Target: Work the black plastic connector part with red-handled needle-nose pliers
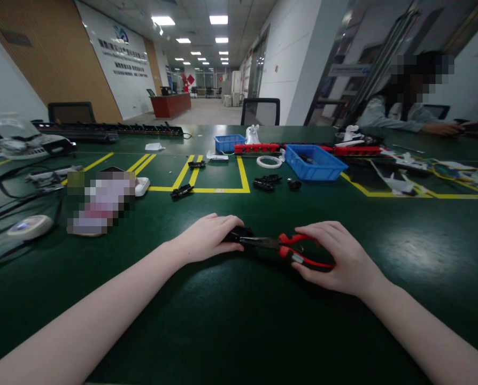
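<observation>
Bare left hand (210, 238), bare right hand (339, 258); slender, bare forearms (102, 305).

Dim room lit by ceiling panels (218, 20), soft glare on the green tabletop (419, 251), edges stretched.

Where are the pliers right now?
Head view, just right of centre: the pliers are in the right hand, tips at the black part in the left hand.

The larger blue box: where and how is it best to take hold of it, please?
I would pinch the near rim of the larger blue box, coming from above on the person's side. It stands upright and open, so fingers can go inside, thumb outside. The red strip would likely hinder a far-side grip.
</observation>
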Demonstrator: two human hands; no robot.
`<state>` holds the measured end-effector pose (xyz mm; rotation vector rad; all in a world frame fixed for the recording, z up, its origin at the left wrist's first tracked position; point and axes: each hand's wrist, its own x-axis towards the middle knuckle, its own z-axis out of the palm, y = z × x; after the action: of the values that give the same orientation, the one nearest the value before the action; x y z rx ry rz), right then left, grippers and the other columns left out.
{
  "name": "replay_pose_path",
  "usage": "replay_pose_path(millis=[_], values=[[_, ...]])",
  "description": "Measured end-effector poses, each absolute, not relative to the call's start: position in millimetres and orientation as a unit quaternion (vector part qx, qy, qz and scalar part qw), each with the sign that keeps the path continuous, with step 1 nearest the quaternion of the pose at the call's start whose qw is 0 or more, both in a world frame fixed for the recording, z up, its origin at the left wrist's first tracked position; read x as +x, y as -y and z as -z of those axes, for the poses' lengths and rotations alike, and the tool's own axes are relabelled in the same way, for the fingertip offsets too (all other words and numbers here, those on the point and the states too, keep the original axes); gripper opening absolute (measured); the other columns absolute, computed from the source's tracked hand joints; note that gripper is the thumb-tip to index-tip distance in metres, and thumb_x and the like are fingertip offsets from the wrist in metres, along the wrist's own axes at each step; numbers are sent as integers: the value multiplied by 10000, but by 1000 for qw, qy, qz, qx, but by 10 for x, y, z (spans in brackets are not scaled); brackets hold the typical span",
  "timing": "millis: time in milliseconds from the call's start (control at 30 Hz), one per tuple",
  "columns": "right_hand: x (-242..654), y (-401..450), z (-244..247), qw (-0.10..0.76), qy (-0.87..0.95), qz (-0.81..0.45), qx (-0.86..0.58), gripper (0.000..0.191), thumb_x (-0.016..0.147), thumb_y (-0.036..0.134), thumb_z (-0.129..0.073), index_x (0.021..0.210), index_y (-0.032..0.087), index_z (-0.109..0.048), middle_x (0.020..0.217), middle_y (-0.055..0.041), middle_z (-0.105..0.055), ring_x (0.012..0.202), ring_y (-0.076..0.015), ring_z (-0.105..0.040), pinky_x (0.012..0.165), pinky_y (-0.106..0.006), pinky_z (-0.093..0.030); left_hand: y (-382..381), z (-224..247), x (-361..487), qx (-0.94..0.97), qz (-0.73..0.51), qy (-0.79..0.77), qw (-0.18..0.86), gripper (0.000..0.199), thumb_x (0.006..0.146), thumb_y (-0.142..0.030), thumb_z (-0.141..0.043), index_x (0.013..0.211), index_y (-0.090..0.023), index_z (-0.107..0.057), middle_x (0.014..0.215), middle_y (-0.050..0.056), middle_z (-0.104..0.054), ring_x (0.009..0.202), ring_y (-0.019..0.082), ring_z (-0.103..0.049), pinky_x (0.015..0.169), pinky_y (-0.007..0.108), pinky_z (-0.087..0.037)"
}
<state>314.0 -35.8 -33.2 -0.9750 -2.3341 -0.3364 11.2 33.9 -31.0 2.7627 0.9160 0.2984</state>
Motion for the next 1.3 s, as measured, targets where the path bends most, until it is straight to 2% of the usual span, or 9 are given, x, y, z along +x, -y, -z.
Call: replay_pose_path(millis=[267, 533, 967, 1300], values=[[3111, 360, 332, 289, 880, 127, -355, 460, 796, 339, -705, 1200, 210, -526, 1000, -86, -696, 864, -242, -659, 770, -416, -530, -339, 311, 108, 939, -112, -305, 111, 374, 954, -469, -579, 1217, -212, -512, 1145, 53, -669, 995, 228, -650, 877, 347, -463], [3150, 347, 384, 294, 876, 113, -365, 488, 780, 348, -701, 1222, 221, -537, 1011, -85, -695, 876, -256, -655, 780, -432, -523, -345, 312, 105, 941, -101, -304, 108, 371, 973, -477, -540, 1233, -215, -508, 1132, 59, -668, 986, 226, -648, 871, 348, -458], [3171, 346, 395, 275, 881, 89, -373, 431, 812, 374, -673, 1179, 202, -528, 982, -82, -675, 802, -220, -629, 717, -398, -524, -334, 315, 107, 948, -108, -284, 94, 372, 953, -434, -604, 1246, -227, -509, 1191, 43, -651, 1001, 220, -643, 887, 334, -454], [3166, 360, 388, 278, 878, 87, -378, 400, 823, 362, -654, 1170, 203, -533, 983, -79, -675, 796, -213, -626, 697, -376, -515, -322, 280, 111, 953, -93, -281, 69, 361, 983, -447, -547, 1256, -212, -516, 1174, 49, -624, 960, 212, -629, 846, 329, -453]])
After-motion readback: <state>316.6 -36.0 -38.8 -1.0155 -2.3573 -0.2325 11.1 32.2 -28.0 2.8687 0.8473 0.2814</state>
